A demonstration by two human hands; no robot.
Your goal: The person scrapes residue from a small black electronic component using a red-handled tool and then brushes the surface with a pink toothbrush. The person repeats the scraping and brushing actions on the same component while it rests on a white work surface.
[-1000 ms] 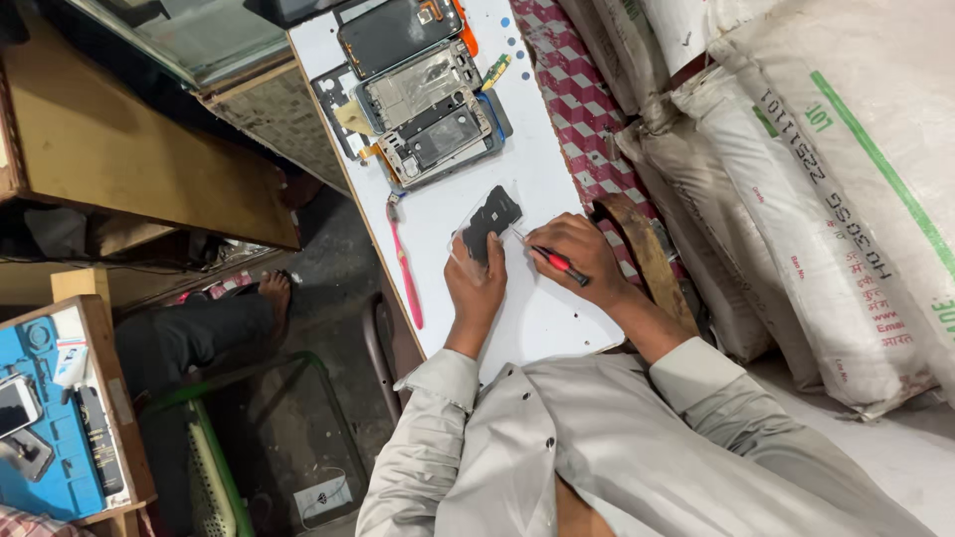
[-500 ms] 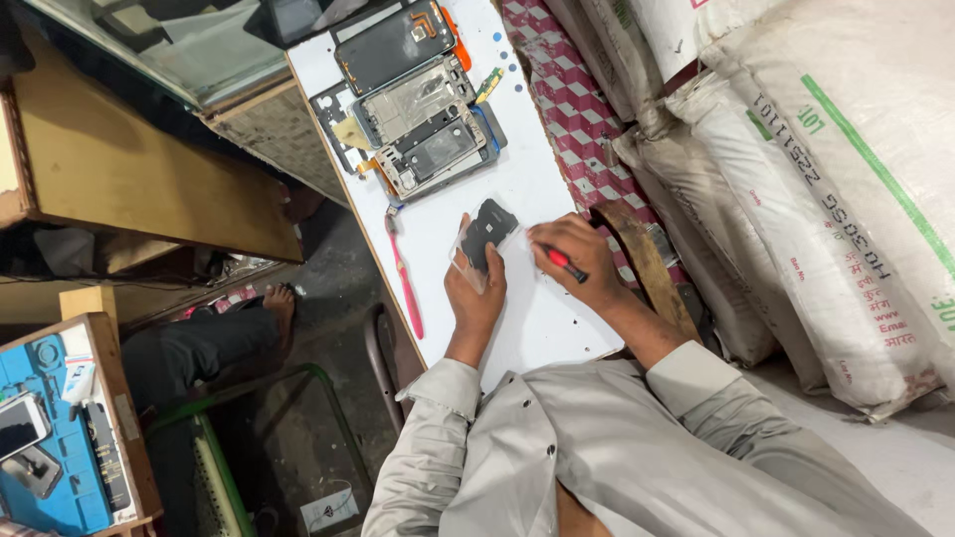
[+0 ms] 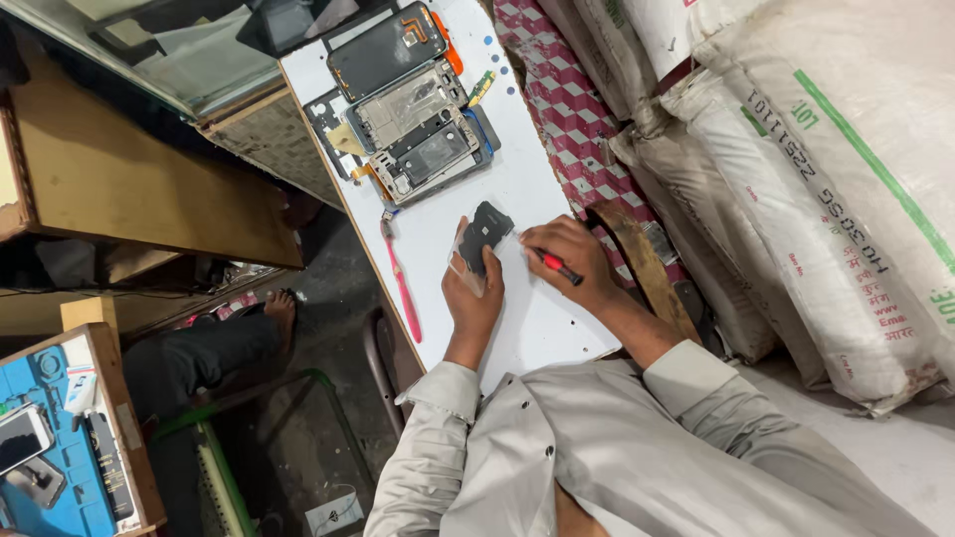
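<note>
Head view: we see our left hand gripping a small dark phone part over the white worktop; its underside is hidden. Our right hand is closed around a red screwdriver, tip hard to make out. Three opened phones lie stacked farther up, one pink tool alongside.

Two bare hands work at the middle of the frame: the left hand and the right hand. One small black phone part and one red-handled screwdriver sit in them. Three opened phone bodies lie stacked at the upper middle. One pink-handled tool lies on the white surface. At least three white woven sacks fill the right side.
</note>
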